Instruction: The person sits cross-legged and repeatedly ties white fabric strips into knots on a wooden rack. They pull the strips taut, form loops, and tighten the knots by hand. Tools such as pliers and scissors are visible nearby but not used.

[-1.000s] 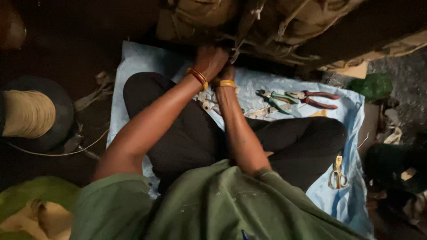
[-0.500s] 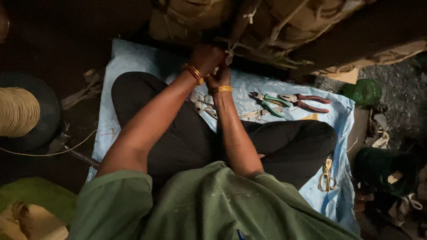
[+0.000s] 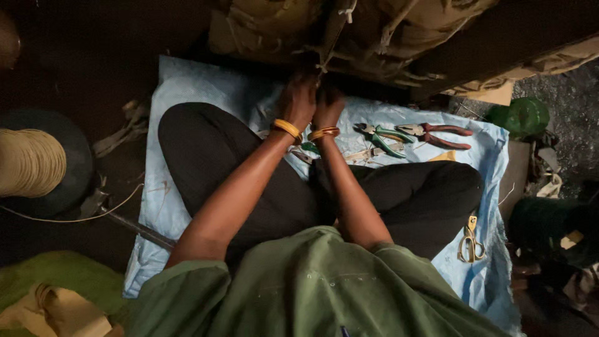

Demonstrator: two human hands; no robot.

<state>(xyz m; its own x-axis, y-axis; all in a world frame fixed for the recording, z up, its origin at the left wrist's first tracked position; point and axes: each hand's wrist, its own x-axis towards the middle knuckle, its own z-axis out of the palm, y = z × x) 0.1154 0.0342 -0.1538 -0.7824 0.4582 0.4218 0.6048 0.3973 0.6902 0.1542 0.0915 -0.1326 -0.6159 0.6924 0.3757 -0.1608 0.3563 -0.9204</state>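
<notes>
Where the fingers meet the knotted cords [image 3: 324, 62] at the lower edge of the tan woven mass [image 3: 349, 31], both hands are bunched close together, side by side and touching. The left hand [image 3: 298, 100] and right hand [image 3: 327, 106] seem curled around a cord, but the shade is deep there, and it cannot be told whether the fingertips pinch it or only press on it. Each wrist wears a bangle [image 3: 287, 128].

Behind the hands, the person sits cross-legged on a pale blue sheet [image 3: 187, 87]. On it, right of the wrists, lie green pliers [image 3: 380, 137] and red pliers [image 3: 437, 134], well apart from the hands; scissors [image 3: 469, 243] lie by the right knee. A large spool [image 3: 31, 162] of tan twine stands off the sheet to the left, its loose end trailing toward it.

The likely trouble is the poor light: a wrong strand could be pulled, or a knot could slip out of the hold. The trailing twine could also snag under the knee.

As for containers, a green bottle [image 3: 521, 115] lies at the far right; its contents cannot be seen.
</notes>
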